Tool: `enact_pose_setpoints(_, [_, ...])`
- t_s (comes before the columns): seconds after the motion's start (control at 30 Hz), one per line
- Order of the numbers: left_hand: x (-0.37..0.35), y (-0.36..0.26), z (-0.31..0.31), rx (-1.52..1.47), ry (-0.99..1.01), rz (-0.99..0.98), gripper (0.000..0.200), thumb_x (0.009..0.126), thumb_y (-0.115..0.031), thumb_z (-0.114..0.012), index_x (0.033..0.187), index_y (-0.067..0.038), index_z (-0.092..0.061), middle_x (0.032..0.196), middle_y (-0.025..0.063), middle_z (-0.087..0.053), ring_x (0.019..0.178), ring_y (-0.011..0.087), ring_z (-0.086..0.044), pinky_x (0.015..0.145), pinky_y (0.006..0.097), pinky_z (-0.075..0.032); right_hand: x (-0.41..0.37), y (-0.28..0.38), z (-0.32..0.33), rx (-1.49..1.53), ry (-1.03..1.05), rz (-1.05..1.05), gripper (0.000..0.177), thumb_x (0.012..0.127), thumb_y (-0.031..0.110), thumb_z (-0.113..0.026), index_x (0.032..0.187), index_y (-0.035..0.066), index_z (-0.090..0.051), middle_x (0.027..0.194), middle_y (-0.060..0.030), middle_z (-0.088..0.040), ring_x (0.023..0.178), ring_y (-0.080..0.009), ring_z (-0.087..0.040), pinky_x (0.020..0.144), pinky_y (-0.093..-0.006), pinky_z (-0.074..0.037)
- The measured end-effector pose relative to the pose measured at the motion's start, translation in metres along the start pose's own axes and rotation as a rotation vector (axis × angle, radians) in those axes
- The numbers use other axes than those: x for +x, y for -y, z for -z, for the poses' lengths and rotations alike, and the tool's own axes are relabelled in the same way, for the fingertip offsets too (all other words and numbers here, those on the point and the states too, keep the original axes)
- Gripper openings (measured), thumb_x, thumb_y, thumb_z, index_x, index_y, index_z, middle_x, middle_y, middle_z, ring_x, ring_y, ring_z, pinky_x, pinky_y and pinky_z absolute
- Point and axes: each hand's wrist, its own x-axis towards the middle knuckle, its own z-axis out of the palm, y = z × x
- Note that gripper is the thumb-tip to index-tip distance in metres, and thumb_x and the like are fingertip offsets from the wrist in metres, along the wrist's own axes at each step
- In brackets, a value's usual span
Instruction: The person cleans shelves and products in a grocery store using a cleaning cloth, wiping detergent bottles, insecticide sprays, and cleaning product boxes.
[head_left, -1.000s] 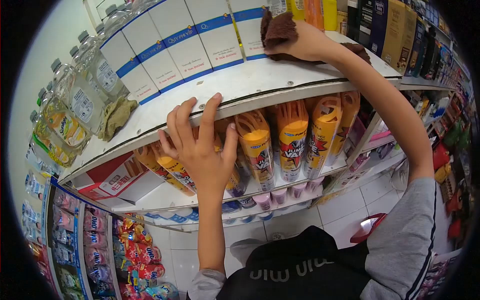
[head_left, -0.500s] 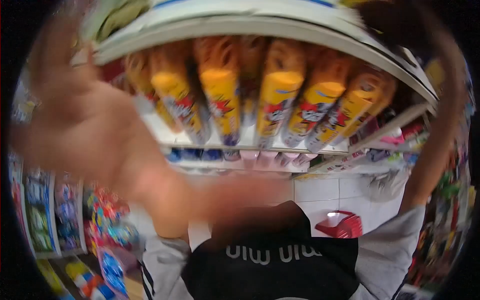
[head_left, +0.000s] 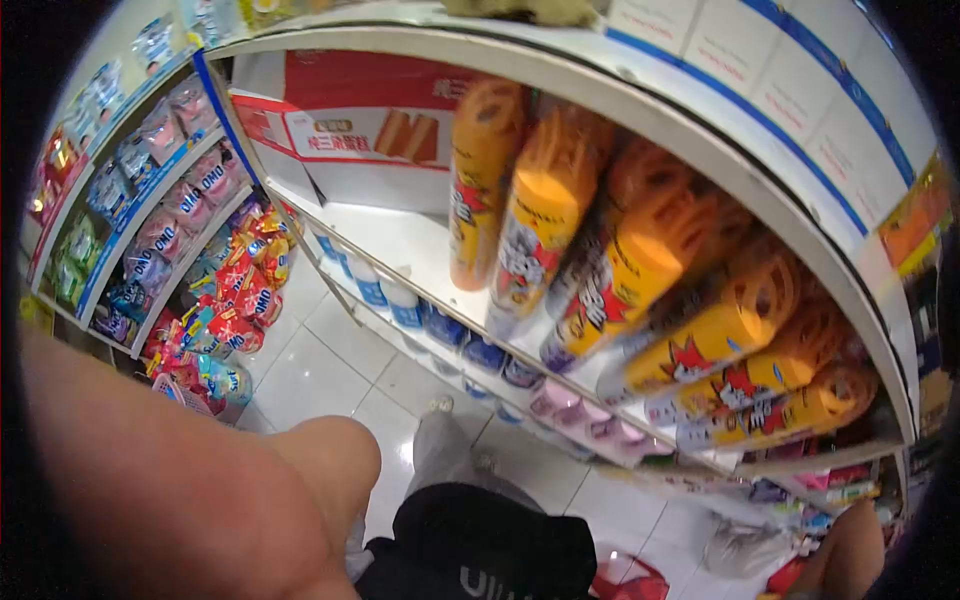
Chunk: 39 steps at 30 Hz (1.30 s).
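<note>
Hands lie outside the frame; grip cannot be told. Rag (head_left: 520, 10) rests on top shelf (head_left: 560, 65), upper centre; wiping judged incomplete.

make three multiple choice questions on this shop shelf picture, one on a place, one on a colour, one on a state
1. Where is the red and white carton?
A on the floor
B on the shelf beside the spray cans
C on the top shelf

2. What colour are the spray cans mainly?
A green
B black
C orange and yellow

3. Is any spray can held?
A none, all sit on the shelf
B one in a left hand
C one in a right hand

Answers: B, the carton sits left of the cans on the same board; C, orange tops over yellow bodies; A, no hand shows at the cans.
</note>
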Motion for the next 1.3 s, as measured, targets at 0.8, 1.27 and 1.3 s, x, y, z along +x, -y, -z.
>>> enact_pose_setpoints(0.8, [0.039,-0.04,0.044,-1.261,-0.193,-0.162,0.011,0.071,-0.016,-0.053,0.074,-0.006,-0.058,0.087,0.0115,-0.055,0.067,0.0224,-0.053,0.058,0.0348,-0.043,0.072,0.057,-0.098,0.413,-0.258,-0.085,0.02,0.07,0.021,-0.06,0.078,0.002,-0.055,0.074,-0.0111,-0.056,0.065,-0.02,-0.054,0.06,-0.0304,-0.044])
enact_pose_setpoints(1.27, [-0.222,0.195,-0.037,-0.348,1.387,0.479,0.023,0.063,-0.011,-0.051,0.084,-0.011,-0.062,0.083,0.012,-0.06,0.082,0.0285,-0.056,0.07,0.0383,-0.045,0.072,0.037,-0.106,0.026,-0.655,-0.477,0.033,0.059,0.011,-0.07,0.085,-0.002,-0.053,0.083,-0.0119,-0.057,0.077,-0.0228,-0.055,0.072,-0.0294,-0.043])
enact_pose_setpoints(1.3, [-0.236,0.209,-0.055,-0.338,1.38,0.513,0.024,0.064,-0.011,-0.051,0.085,-0.011,-0.062,0.084,0.012,-0.06,0.083,0.0285,-0.056,0.072,0.0383,-0.045,0.084,0.053,-0.123,0.319,-0.838,-0.653,0.039,0.06,0.011,-0.069,0.093,0.0,-0.051,0.088,-0.0133,-0.056,0.08,-0.0244,-0.054,0.075,-0.0305,-0.042])
